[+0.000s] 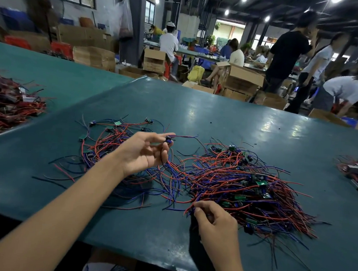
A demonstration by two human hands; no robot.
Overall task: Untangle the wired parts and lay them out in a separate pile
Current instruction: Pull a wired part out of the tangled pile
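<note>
Nearest the table edge, the right hand [214, 220] is curled tight, thumb and fingertips pinching a few red and blue wires at the near fringe of the tangled heap [244, 186]. That heap is a thick knot of red, blue and black leads with small green boards, lying on the teal table [217, 117] just right of centre.

Further in, the left hand [145, 152] is turned palm-up. Its thumb and forefinger are closed on a small dark wired part [168, 140], whose leads hang down towards the heap, and its other fingers are loosely bent.

Behind that hand is the looser sorted pile [109, 143], with wires fanned out on the table. Beyond, a mound of red wires [6, 104] sits far left, and workers [285, 58] stand among cardboard boxes [241, 76].
</note>
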